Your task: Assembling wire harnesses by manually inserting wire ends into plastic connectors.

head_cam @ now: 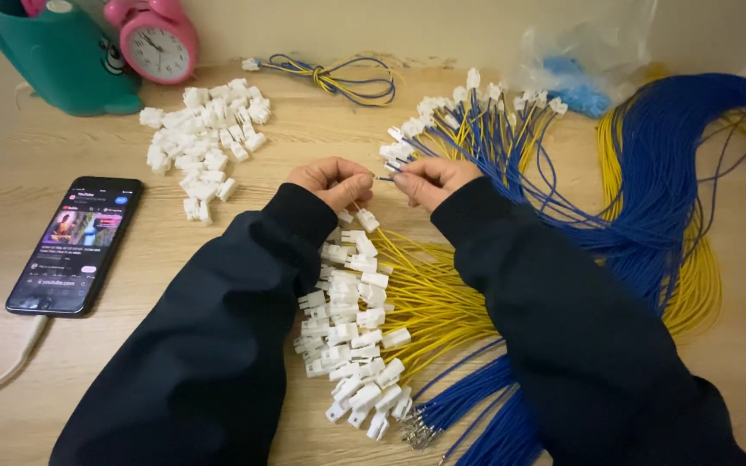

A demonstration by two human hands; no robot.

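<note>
- I see a blue wire (pixel 388 178) end bridging the small gap between the two hands, mid-table, just above the yellow bundle.
- Right hand (pixel 432 181): fingers curled shut, thumb and forefinger pinching the wire; its length runs back under the hand toward the blue bundle.
- Left hand (pixel 335 182): fingers closed in a pinch facing the wire tip. Something small is likely held there but I can't make it out; a white connector (pixel 367 219) sits just below the hand.
- Wire tip lies right at the left fingertips; touching or just short, can't tell.
- Below the hands: finished yellow wires (pixel 429 298) with white plugs (pixel 349 336) fanned out between my sleeves.
- Bottom centre: blue wires (pixel 476 406) with bare metal terminals.
- Right of the hands: plugged blue/yellow wires (pixel 485 121), then a large blue loop (pixel 675 164) over a yellow loop (pixel 701 276).
- Upper left: loose pile of white housings (pixel 205 147).
- Far edge: tied wire coil (pixel 338 79), clear bag (pixel 580 65) with blue contents.
- Left: phone (pixel 75 244), screen on, cable attached; pink alarm clock (pixel 153 39) and teal holder (pixel 58 56) in the corner.
</note>
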